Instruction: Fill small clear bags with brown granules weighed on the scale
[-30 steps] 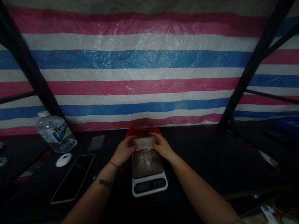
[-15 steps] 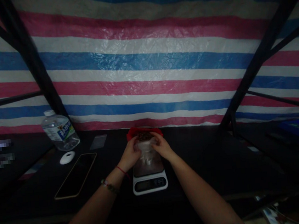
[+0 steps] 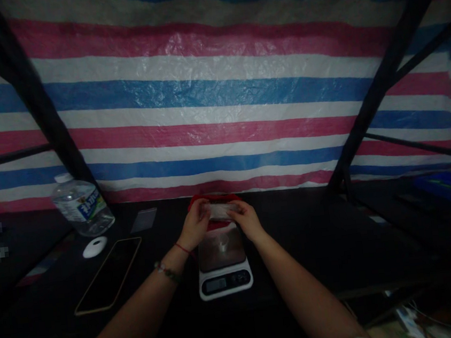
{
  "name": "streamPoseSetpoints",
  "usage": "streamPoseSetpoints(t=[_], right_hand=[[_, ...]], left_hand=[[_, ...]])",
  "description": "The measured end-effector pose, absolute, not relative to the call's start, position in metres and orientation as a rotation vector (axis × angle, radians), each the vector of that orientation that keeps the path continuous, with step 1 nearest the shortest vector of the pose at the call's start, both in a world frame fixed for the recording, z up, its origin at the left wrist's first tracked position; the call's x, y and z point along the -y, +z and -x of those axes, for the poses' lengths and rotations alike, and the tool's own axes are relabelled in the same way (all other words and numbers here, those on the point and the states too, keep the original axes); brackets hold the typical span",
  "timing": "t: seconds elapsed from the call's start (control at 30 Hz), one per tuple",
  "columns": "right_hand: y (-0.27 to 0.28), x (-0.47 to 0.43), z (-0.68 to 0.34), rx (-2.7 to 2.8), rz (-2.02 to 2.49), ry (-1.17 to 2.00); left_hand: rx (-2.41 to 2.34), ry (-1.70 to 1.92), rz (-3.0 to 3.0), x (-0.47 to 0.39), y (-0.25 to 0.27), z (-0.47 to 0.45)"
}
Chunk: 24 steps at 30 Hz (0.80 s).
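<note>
Between my left hand and my right hand is a small clear plastic bag, its two sides pinched in my fingers. It is held above the far end of a white kitchen scale. The scale has a dark shiny plate and a display with faint digits. A pale glint shows on the plate; I cannot tell whether it is a reflection or an object. Just behind my hands lies something red, perhaps a bag or bowl, mostly hidden by the fingers and plastic.
To the left are a large clear water bottle, a white computer mouse, a phone and another flat clear bag. A blue object lies far right. Dark metal frame bars and a striped plastic sheet stand behind the black table.
The plastic bag has been raised and tipped flatter, uncovering more of the scale's plate. Brown pieces seen behind it are now hidden. Digits show on the display, and the view has shifted slightly.
</note>
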State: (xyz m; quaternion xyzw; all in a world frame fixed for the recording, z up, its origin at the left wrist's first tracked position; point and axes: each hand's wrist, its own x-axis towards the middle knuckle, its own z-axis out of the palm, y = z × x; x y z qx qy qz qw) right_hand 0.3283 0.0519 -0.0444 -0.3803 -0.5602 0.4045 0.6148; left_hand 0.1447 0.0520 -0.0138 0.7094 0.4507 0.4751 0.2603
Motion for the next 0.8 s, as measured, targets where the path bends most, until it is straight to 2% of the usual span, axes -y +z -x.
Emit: streamPoseSetpoints(t=[0.2,0.47,0.8], right_hand=[[-0.041,-0.049,-0.327,1.186,0.813,1.098],[-0.041,-0.047,-0.325,1.378,0.958,1.013],[-0.035,-0.040,-0.325,1.383,0.937,1.030]], left_hand=[[-1.007,1.232,-1.945,-0.075,-0.016,-0.156],[-0.874,1.234,-2.045,-0.072,-0.029,-0.151],[-0.787,1.284,-1.859,-0.075,-0.036,-0.140]])
